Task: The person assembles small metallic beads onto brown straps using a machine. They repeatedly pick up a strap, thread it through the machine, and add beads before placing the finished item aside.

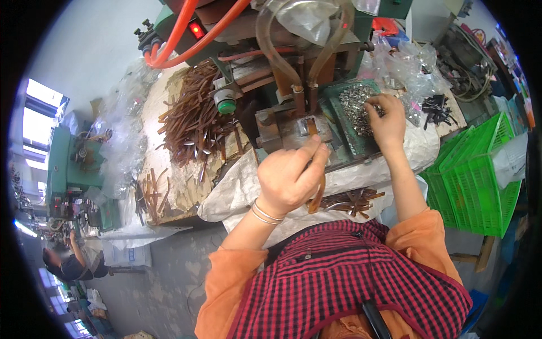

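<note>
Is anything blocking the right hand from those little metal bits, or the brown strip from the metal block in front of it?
Nothing visible does. The right hand is right at the small metal pieces, with nothing seen between, and the brown strip pinched in the left hand reaches over the metal block unobstructed.

Two hands (285, 179) around centre; three brown-strip heaps (192, 107) left and below centre; two orange hoses (183, 20), one green button (226, 106) upper left.
</note>
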`<state>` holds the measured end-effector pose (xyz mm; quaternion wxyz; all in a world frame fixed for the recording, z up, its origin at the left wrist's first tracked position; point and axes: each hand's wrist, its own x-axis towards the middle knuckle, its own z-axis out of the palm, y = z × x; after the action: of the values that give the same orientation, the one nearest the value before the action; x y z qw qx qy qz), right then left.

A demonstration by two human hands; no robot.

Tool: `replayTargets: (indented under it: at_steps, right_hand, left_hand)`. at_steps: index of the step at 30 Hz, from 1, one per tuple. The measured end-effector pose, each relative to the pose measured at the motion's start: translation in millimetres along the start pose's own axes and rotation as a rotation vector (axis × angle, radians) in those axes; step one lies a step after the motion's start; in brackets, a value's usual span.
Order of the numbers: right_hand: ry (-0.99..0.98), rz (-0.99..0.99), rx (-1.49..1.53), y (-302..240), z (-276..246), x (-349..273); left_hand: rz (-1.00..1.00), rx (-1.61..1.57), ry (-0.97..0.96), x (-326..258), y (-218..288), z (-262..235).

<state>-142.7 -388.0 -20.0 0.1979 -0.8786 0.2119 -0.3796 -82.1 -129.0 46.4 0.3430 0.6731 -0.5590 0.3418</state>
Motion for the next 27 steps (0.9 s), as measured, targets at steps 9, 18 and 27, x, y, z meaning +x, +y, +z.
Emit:
replayTargets:
  at_steps: [9,18,27]
  right_hand:
    - [0.025,0.204,0.212,22,6,9]
    - [-0.195,0.234,0.096,67,21,-10]
    - [-0.087,0.130,0.244,47,4,-24]
  left_hand:
    - [0.074,0.051,0.066,-13,-11,7]
    - [0.052,0.028,0.152,-23,-8,16]
    - [-0.553,0.365,0.203,-86,-53,-44]
